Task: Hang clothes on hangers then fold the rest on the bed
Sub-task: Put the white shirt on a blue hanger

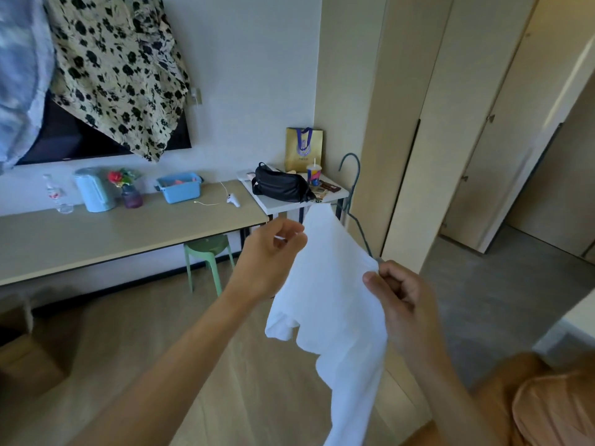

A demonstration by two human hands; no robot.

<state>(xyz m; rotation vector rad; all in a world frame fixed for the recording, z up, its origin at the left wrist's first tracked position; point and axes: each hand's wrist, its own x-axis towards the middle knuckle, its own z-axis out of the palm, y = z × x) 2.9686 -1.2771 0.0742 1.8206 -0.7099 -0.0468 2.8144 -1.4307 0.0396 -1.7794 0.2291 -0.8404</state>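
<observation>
1. Fabric of the white shirt (335,300) is pinched by the right hand (399,300) at the lower end of the hanger (363,236).
2. Left of the hanger, the shirt's top edge is pinched by the left hand (273,252).
3. Farther off, the hanger is tilted up and away, hook uppermost.

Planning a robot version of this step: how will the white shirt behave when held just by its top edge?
Probably floppy: the white shirt sags and creases below where the left hand and right hand pinch it. Likely light, since fingertip pinches seem to hold it up. It might slip along the thin wire hanger, which looks smooth.
</observation>
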